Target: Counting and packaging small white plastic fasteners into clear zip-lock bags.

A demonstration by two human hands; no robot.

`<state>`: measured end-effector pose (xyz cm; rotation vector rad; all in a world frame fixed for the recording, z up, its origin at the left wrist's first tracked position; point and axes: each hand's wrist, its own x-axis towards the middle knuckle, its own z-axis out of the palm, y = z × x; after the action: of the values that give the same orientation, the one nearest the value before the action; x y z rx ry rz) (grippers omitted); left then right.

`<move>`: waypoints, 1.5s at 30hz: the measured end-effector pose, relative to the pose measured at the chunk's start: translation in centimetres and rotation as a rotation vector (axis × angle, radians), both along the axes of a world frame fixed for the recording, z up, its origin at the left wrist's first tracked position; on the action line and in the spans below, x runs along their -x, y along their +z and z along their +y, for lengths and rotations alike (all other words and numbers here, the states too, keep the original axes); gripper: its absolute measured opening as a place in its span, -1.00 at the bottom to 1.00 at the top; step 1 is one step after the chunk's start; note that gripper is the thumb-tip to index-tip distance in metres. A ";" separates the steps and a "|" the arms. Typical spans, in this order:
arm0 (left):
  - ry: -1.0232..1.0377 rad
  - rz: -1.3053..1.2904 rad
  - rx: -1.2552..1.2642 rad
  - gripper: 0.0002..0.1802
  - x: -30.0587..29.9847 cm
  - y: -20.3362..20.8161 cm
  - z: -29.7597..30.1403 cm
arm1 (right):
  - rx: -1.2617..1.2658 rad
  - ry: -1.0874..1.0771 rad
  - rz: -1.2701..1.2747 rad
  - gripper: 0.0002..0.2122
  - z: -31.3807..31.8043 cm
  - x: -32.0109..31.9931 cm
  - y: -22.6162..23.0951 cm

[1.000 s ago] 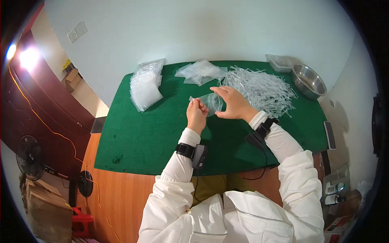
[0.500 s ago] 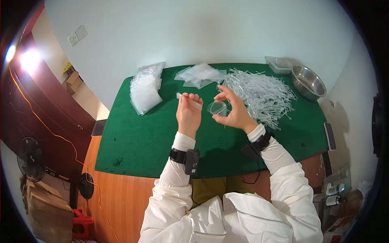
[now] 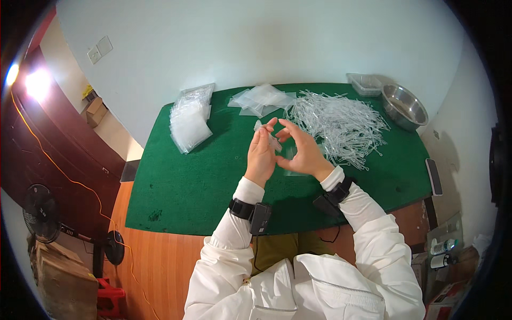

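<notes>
My left hand is raised over the middle of the table, its fingers closed on a small clear plastic bag that looks folded or crumpled. Close on its right is my right hand, with thumb and fingers curved apart and fingertips near the plastic. Whether they touch it I cannot tell. Beneath the right hand, another clear plastic piece lies on the green cloth, partly hidden. Beyond the right hand spreads a large pile of thin clear plastic sticks with looped ends.
A fanned stack of clear bags lies at the far left of the green table. More flat clear bags are at the back middle. A clear plastic box and a steel bowl stand back right; a phone lies at the right edge.
My left hand has moved right, bringing its plastic up to my right hand. The right hand has shifted slightly left, and its fingers remain apart.
</notes>
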<state>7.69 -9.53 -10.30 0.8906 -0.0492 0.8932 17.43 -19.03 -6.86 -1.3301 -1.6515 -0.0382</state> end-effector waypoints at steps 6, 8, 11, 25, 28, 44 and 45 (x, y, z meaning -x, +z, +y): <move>-0.017 -0.005 0.093 -0.74 -0.4 -1.0 -0.1 | 0.040 0.050 0.097 -0.33 0.5 -2.1 -1.4; 0.108 0.078 0.086 -0.77 -0.4 -0.9 0.4 | 0.146 0.037 0.147 -0.33 0.5 -4.1 -2.2; 0.204 0.109 0.099 -0.78 0.0 -0.8 1.1 | 0.254 -0.061 -0.076 -0.33 -0.5 -5.5 -2.4; 0.167 0.123 0.106 -0.80 -0.3 -1.8 0.9 | 0.526 -0.175 -0.288 -0.20 -1.5 -3.5 -2.9; 0.112 0.144 0.130 -0.78 -0.7 -2.2 0.4 | 0.167 -0.159 -0.120 -0.24 -1.6 -2.4 -2.4; -0.220 0.058 0.198 -0.74 -0.9 -1.7 -0.5 | -0.099 -0.158 -0.253 -0.34 -1.0 -1.1 -1.7; -0.260 0.099 0.188 -0.74 -0.9 -1.8 -0.5 | -0.100 -0.158 -0.254 -0.34 -1.0 -1.2 -1.6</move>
<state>8.58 -10.05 -12.13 0.7318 0.0048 0.6003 18.59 -20.02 -8.49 -1.4210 -1.7248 -0.3931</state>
